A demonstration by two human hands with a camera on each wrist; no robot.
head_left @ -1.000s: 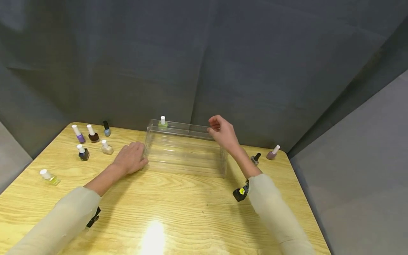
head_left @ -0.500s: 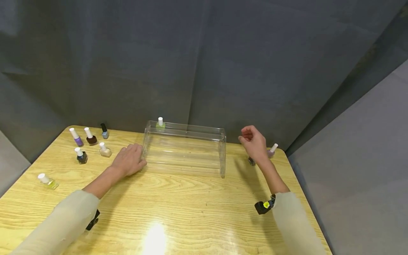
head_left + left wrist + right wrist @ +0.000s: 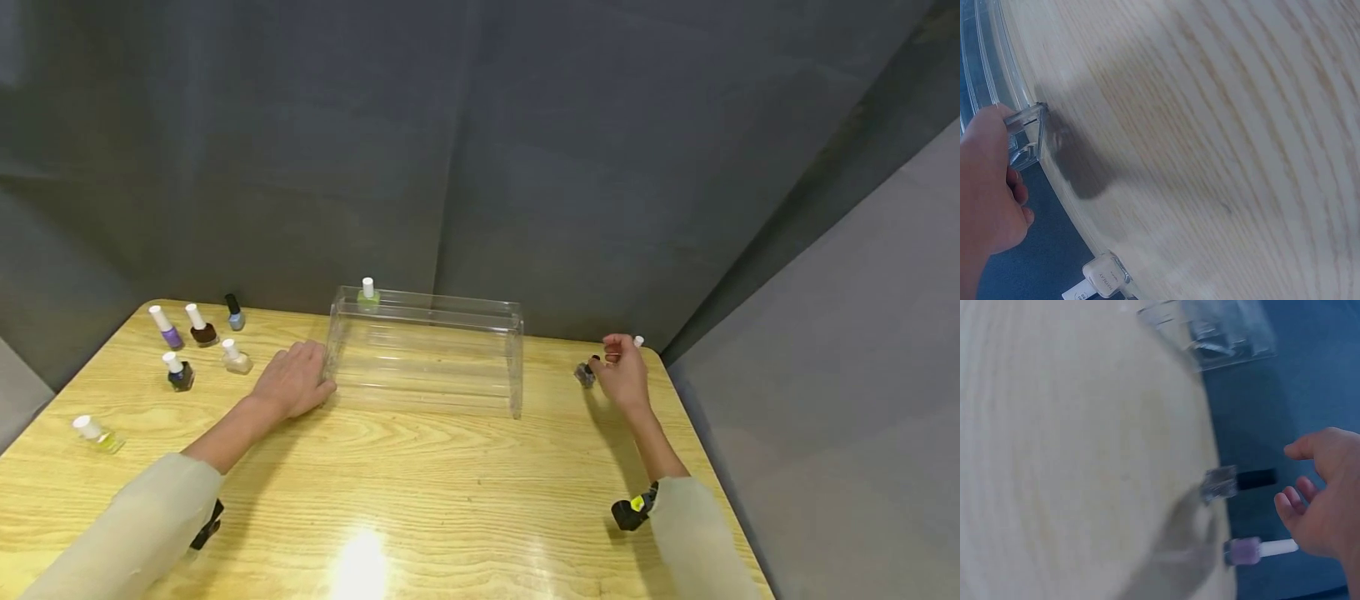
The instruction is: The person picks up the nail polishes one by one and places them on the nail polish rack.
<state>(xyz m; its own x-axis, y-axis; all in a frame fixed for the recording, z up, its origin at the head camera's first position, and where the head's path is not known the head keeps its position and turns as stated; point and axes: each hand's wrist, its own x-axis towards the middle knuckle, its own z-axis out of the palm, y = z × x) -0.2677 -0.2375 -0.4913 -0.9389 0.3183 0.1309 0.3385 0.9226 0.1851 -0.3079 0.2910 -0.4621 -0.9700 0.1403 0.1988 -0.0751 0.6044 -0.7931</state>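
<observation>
Black-capped bottle [image 3: 584,377] sits on the table [image 3: 450,492], just beside the right hand [image 3: 627,375]; fingers half-curled, holding nothing, it hides most of a mauve bottle [image 3: 1246,551] from my head view. The left hand [image 3: 292,380] touches the clear rack [image 3: 427,317]; fingertips hidden, I cannot tell its grip.

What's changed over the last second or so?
The right hand moved rightward, from over the right end of the clear rack to beside the black-capped bottle. It took hold of nothing that shows: in its wrist view a gap remains between the fingers and the cap. The left hand stayed at the rack's left end, and the green bottle stayed on its top tier.
</observation>
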